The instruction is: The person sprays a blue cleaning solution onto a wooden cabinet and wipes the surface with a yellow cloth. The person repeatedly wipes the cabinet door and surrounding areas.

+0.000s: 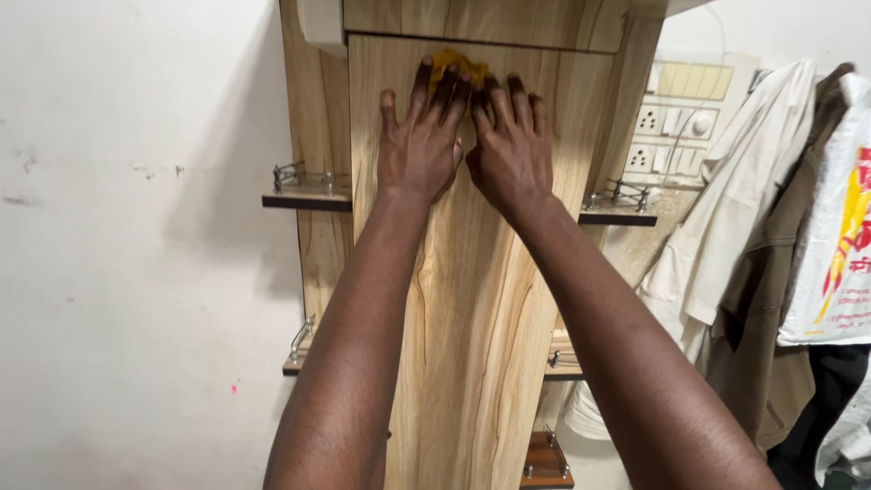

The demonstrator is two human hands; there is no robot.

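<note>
My left hand (419, 143) and my right hand (511, 145) lie flat side by side on a tall light wooden panel (472, 308) of a wall unit. Both sets of fingertips press on a small yellow cloth (456, 65) near the panel's top edge. Most of the cloth is hidden under my fingers. My arms reach up from the bottom of the view.
Small side shelves with metal rails jut out left (304, 192) and right (619, 207) of the panel, with more lower down. A white wall is on the left. A switchboard (682, 113) and hanging clothes (753, 227) with a plastic bag (839, 236) are on the right.
</note>
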